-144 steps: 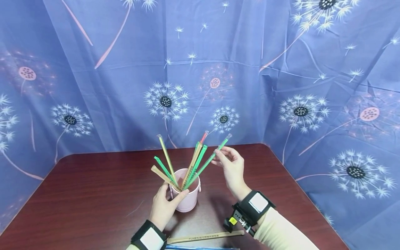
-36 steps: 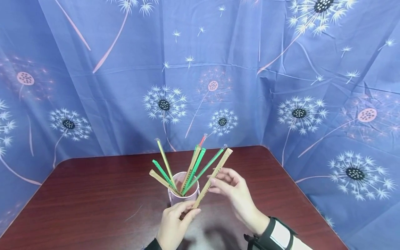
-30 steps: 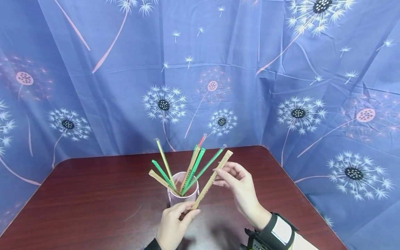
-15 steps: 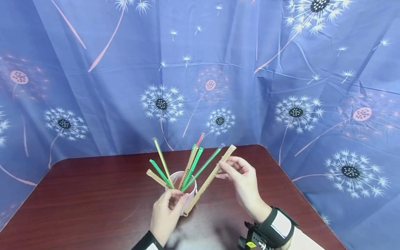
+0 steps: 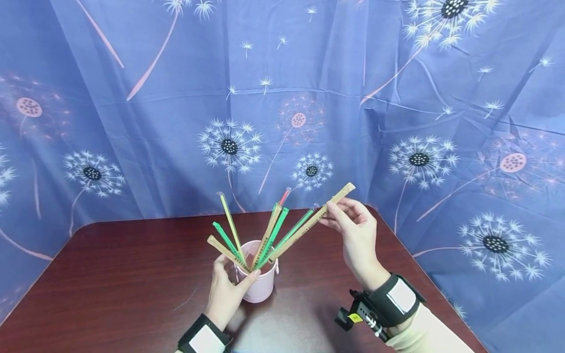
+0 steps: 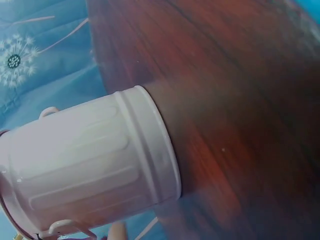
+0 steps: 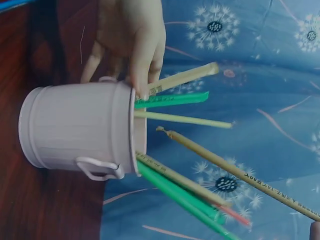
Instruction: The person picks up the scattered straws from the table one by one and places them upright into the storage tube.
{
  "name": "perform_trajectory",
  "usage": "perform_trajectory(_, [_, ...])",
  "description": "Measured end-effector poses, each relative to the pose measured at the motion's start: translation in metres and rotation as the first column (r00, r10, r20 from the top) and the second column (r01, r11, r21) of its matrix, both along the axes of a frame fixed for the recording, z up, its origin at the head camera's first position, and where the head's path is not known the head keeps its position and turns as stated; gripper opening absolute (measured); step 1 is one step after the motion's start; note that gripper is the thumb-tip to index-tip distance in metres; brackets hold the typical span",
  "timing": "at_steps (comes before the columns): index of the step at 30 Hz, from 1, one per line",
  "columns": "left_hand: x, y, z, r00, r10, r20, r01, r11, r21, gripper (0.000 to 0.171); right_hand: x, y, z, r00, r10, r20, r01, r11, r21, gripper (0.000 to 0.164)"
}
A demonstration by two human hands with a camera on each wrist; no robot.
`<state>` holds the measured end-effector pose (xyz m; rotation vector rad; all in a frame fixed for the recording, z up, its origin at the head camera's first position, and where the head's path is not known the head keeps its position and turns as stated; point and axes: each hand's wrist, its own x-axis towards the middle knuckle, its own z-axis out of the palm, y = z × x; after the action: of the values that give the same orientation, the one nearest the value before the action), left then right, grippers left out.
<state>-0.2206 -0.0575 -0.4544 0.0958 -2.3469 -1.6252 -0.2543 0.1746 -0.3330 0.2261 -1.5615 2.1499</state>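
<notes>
My right hand pinches a tan paper-wrapped straw near its upper end. The straw slants down to the left, its lower tip close to the rim of a pink bucket. In the right wrist view that tip is apart from the bucket's mouth. My left hand holds the bucket at its near left rim, thumb in front. Several wrapped straws lean out of the bucket: a green straw, a yellow one, a red-tipped one and tan ones.
The bucket stands on a dark red-brown wooden table. A blue curtain with dandelion prints hangs behind and beside it. A blue strip shows at the corner of the right wrist view.
A green straw that my right hand held earlier now leans in the bucket. The tan straw came up from the table. My left hand let go of it and took the bucket; my right raised it.
</notes>
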Motion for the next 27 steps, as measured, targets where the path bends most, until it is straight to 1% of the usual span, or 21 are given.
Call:
perform_trajectory(3, [0.000,-0.003,0.003,0.997,-0.048,0.064,0.049,0.999,-0.014,0.073,-0.009,-0.003,-0.007,1.000,-0.016,0.010,0.015,1.000,0.008,0.015])
perform_trajectory(6, [0.001,-0.005,0.005,0.993,-0.059,0.101,0.063,0.997,-0.036,0.070,-0.016,-0.009,-0.019,0.999,-0.007,0.031,0.006,1.000,0.023,0.015])
perform_trajectory(10, [0.000,-0.005,0.004,0.994,-0.068,0.083,0.071,0.997,-0.040,0.069,-0.022,-0.019,-0.037,0.997,0.013,0.070,-0.016,0.999,0.041,0.010])
perform_trajectory(14, [-0.001,-0.005,0.003,0.994,-0.081,0.077,0.083,0.996,-0.029,0.070,-0.024,-0.027,-0.052,0.993,0.026,0.118,-0.030,0.999,0.034,0.011])
perform_trajectory(20, [-0.001,-0.005,0.002,0.993,-0.079,0.087,0.083,0.996,-0.039,0.071,-0.024,-0.036,-0.065,0.986,0.032,0.166,-0.035,0.999,0.015,0.013])
perform_trajectory(23, [-0.001,-0.006,0.003,0.995,-0.072,0.076,0.076,0.995,-0.059,0.070,-0.024,-0.039,-0.071,0.983,0.043,0.181,-0.048,0.999,0.023,0.014])
perform_trajectory(27, [-0.001,-0.006,0.003,0.995,-0.071,0.074,0.076,0.996,-0.056,0.069,-0.024,-0.043,-0.079,0.975,0.064,0.213,-0.077,0.996,0.054,0.017])
